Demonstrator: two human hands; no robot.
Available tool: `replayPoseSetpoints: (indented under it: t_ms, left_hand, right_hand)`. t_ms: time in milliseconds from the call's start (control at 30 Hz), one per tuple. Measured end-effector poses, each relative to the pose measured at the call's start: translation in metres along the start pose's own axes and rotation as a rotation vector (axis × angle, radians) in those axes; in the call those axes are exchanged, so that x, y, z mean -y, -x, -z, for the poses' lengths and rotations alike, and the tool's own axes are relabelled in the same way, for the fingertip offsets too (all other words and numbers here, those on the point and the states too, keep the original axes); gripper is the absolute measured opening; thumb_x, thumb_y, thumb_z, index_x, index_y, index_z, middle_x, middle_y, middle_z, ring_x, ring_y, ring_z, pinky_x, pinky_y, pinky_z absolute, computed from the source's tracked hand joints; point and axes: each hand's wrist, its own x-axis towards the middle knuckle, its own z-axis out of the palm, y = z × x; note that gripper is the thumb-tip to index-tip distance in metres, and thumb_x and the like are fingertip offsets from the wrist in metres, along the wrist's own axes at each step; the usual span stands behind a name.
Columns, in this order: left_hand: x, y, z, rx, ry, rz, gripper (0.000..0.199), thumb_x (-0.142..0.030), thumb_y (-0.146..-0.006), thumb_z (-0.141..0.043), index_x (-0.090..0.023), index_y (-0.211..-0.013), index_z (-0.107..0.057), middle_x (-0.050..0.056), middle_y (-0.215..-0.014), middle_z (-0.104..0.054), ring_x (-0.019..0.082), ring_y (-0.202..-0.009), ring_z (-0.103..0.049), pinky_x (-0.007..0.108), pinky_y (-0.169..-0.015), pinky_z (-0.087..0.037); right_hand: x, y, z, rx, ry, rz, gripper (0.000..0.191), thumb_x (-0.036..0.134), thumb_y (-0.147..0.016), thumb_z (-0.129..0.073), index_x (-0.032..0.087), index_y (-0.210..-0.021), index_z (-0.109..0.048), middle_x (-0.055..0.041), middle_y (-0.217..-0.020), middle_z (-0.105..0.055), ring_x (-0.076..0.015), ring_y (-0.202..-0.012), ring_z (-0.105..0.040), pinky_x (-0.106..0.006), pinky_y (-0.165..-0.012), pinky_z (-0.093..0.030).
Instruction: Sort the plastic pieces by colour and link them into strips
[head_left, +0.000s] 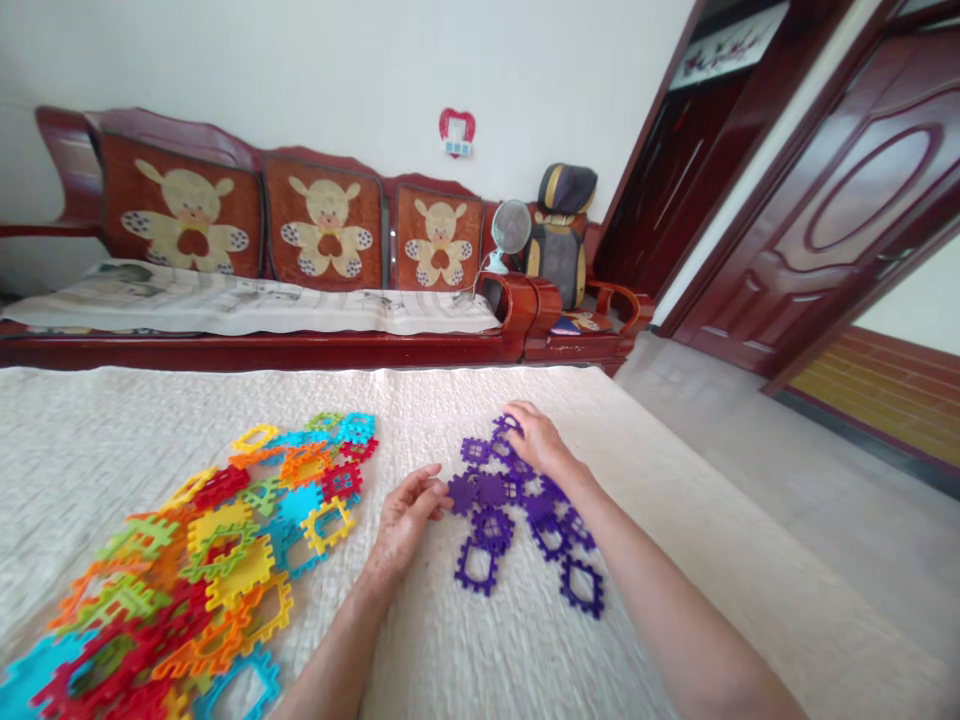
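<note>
Purple plastic interlocking pieces [492,488] with toothed edges lie in a loose cluster on the cream table cover; some are solid, others have window openings. At the cluster's far end, my right hand [535,438] has its fingers closed on the edge of a purple frame piece [508,423]. My left hand [409,510] rests at the cluster's left side, fingers apart and slightly bent. Its thumb tip is beside a solid purple piece [463,492]; whether they touch is unclear. Further left spreads a heap of similar pieces [225,525] in yellow, orange, red, green and blue.
The textured cream cover [442,400] spreads over the surface under my hands. Beyond it stands a wooden sofa [315,350] with bear-patterned cushions [324,215]. A small fan [511,228] stands near the sofa's right end. Dark red doors [847,210] are at the right.
</note>
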Motion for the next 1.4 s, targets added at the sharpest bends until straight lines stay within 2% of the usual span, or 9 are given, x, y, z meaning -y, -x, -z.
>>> replayPoseSetpoints:
  t_ms: [100, 167, 267, 433, 633, 933, 1100, 1200, 1400]
  left_hand:
    - [-0.002, 0.001, -0.001, 0.012, -0.042, 0.006, 0.047, -0.042, -0.064, -0.076, -0.015, -0.102, -0.068, 0.003, -0.077, -0.069, 0.014, -0.067, -0.064, 0.023, -0.06, -0.047]
    - [-0.004, 0.001, -0.002, 0.013, -0.055, 0.014, 0.046, -0.043, -0.064, -0.076, -0.015, -0.1, -0.069, 0.003, -0.075, -0.069, 0.014, -0.066, -0.063, 0.024, -0.06, -0.047]
    - [-0.006, 0.002, -0.004, 0.016, -0.064, 0.023, 0.046, -0.044, -0.063, -0.076, -0.015, -0.098, -0.069, 0.003, -0.075, -0.069, 0.015, -0.066, -0.063, 0.024, -0.06, -0.047]
    - [-0.005, 0.002, -0.003, 0.034, -0.073, 0.025, 0.046, -0.045, -0.065, -0.076, -0.015, -0.098, -0.069, 0.003, -0.075, -0.069, 0.014, -0.066, -0.062, 0.023, -0.06, -0.046]
    - [-0.004, 0.001, -0.003, 0.025, -0.071, 0.041, 0.045, -0.045, -0.063, -0.077, -0.016, -0.097, -0.07, 0.003, -0.077, -0.07, 0.015, -0.066, -0.063, 0.023, -0.059, -0.045]
    - [-0.003, 0.001, -0.003, 0.009, -0.049, 0.043, 0.044, -0.044, -0.062, -0.078, -0.016, -0.095, -0.07, 0.003, -0.076, -0.07, 0.014, -0.064, -0.063, 0.023, -0.058, -0.045]
    - [-0.001, -0.001, -0.001, -0.013, -0.034, 0.044, 0.044, -0.044, -0.062, -0.078, -0.016, -0.095, -0.07, 0.003, -0.076, -0.07, 0.014, -0.064, -0.063, 0.023, -0.058, -0.046]
    - [-0.001, 0.0, -0.002, -0.017, -0.026, 0.045, 0.044, -0.043, -0.062, -0.078, -0.015, -0.095, -0.07, 0.004, -0.075, -0.071, 0.014, -0.064, -0.063, 0.023, -0.058, -0.046]
    - [-0.001, 0.0, -0.001, -0.008, -0.03, 0.037, 0.044, -0.044, -0.062, -0.078, -0.016, -0.096, -0.07, 0.004, -0.076, -0.07, 0.015, -0.065, -0.063, 0.023, -0.059, -0.046]
  right_hand:
    - [-0.057, -0.029, 0.004, 0.113, 0.105, -0.154, 0.045, 0.003, -0.073, -0.052, 0.016, -0.115, -0.063, -0.0108, -0.118, -0.063, -0.021, -0.112, -0.057, -0.034, -0.101, -0.043]
    - [-0.081, -0.041, 0.001, 0.146, 0.13, -0.181, 0.045, 0.001, -0.072, -0.051, 0.015, -0.113, -0.064, -0.0108, -0.116, -0.065, -0.0212, -0.111, -0.058, -0.034, -0.101, -0.043]
    - [-0.097, -0.051, -0.009, 0.172, 0.135, -0.171, 0.046, 0.0, -0.072, -0.051, 0.018, -0.112, -0.065, -0.0079, -0.115, -0.066, -0.0192, -0.11, -0.059, -0.031, -0.101, -0.042]
    - [-0.107, -0.063, -0.021, 0.226, 0.131, -0.148, 0.047, -0.002, -0.071, -0.051, 0.02, -0.109, -0.067, -0.0049, -0.115, -0.067, -0.0169, -0.11, -0.059, -0.028, -0.101, -0.041]
    - [-0.112, -0.068, -0.022, 0.269, 0.127, -0.154, 0.048, -0.002, -0.065, -0.055, 0.022, -0.105, -0.068, -0.0038, -0.111, -0.068, -0.0182, -0.106, -0.061, -0.029, -0.098, -0.043]
    - [-0.104, -0.068, -0.023, 0.28, 0.101, -0.138, 0.05, -0.001, -0.062, -0.056, 0.02, -0.106, -0.068, -0.0054, -0.112, -0.067, -0.02, -0.107, -0.06, -0.03, -0.098, -0.044]
    - [-0.088, -0.054, -0.014, 0.169, 0.096, -0.102, 0.063, 0.003, -0.064, -0.052, 0.017, -0.126, -0.056, -0.0112, -0.137, -0.05, -0.0233, -0.124, -0.049, -0.038, -0.107, -0.037]
    - [-0.079, -0.029, -0.002, 0.073, 0.056, -0.045, 0.056, 0.006, -0.068, -0.05, 0.016, -0.123, -0.058, -0.0105, -0.131, -0.055, -0.0219, -0.124, -0.05, -0.037, -0.109, -0.036]
    - [-0.076, 0.025, 0.003, 0.065, -0.064, -0.394, 0.045, 0.032, -0.08, -0.057, 0.018, -0.123, -0.059, -0.0117, -0.124, -0.062, -0.0237, -0.111, -0.06, -0.039, -0.098, -0.046]
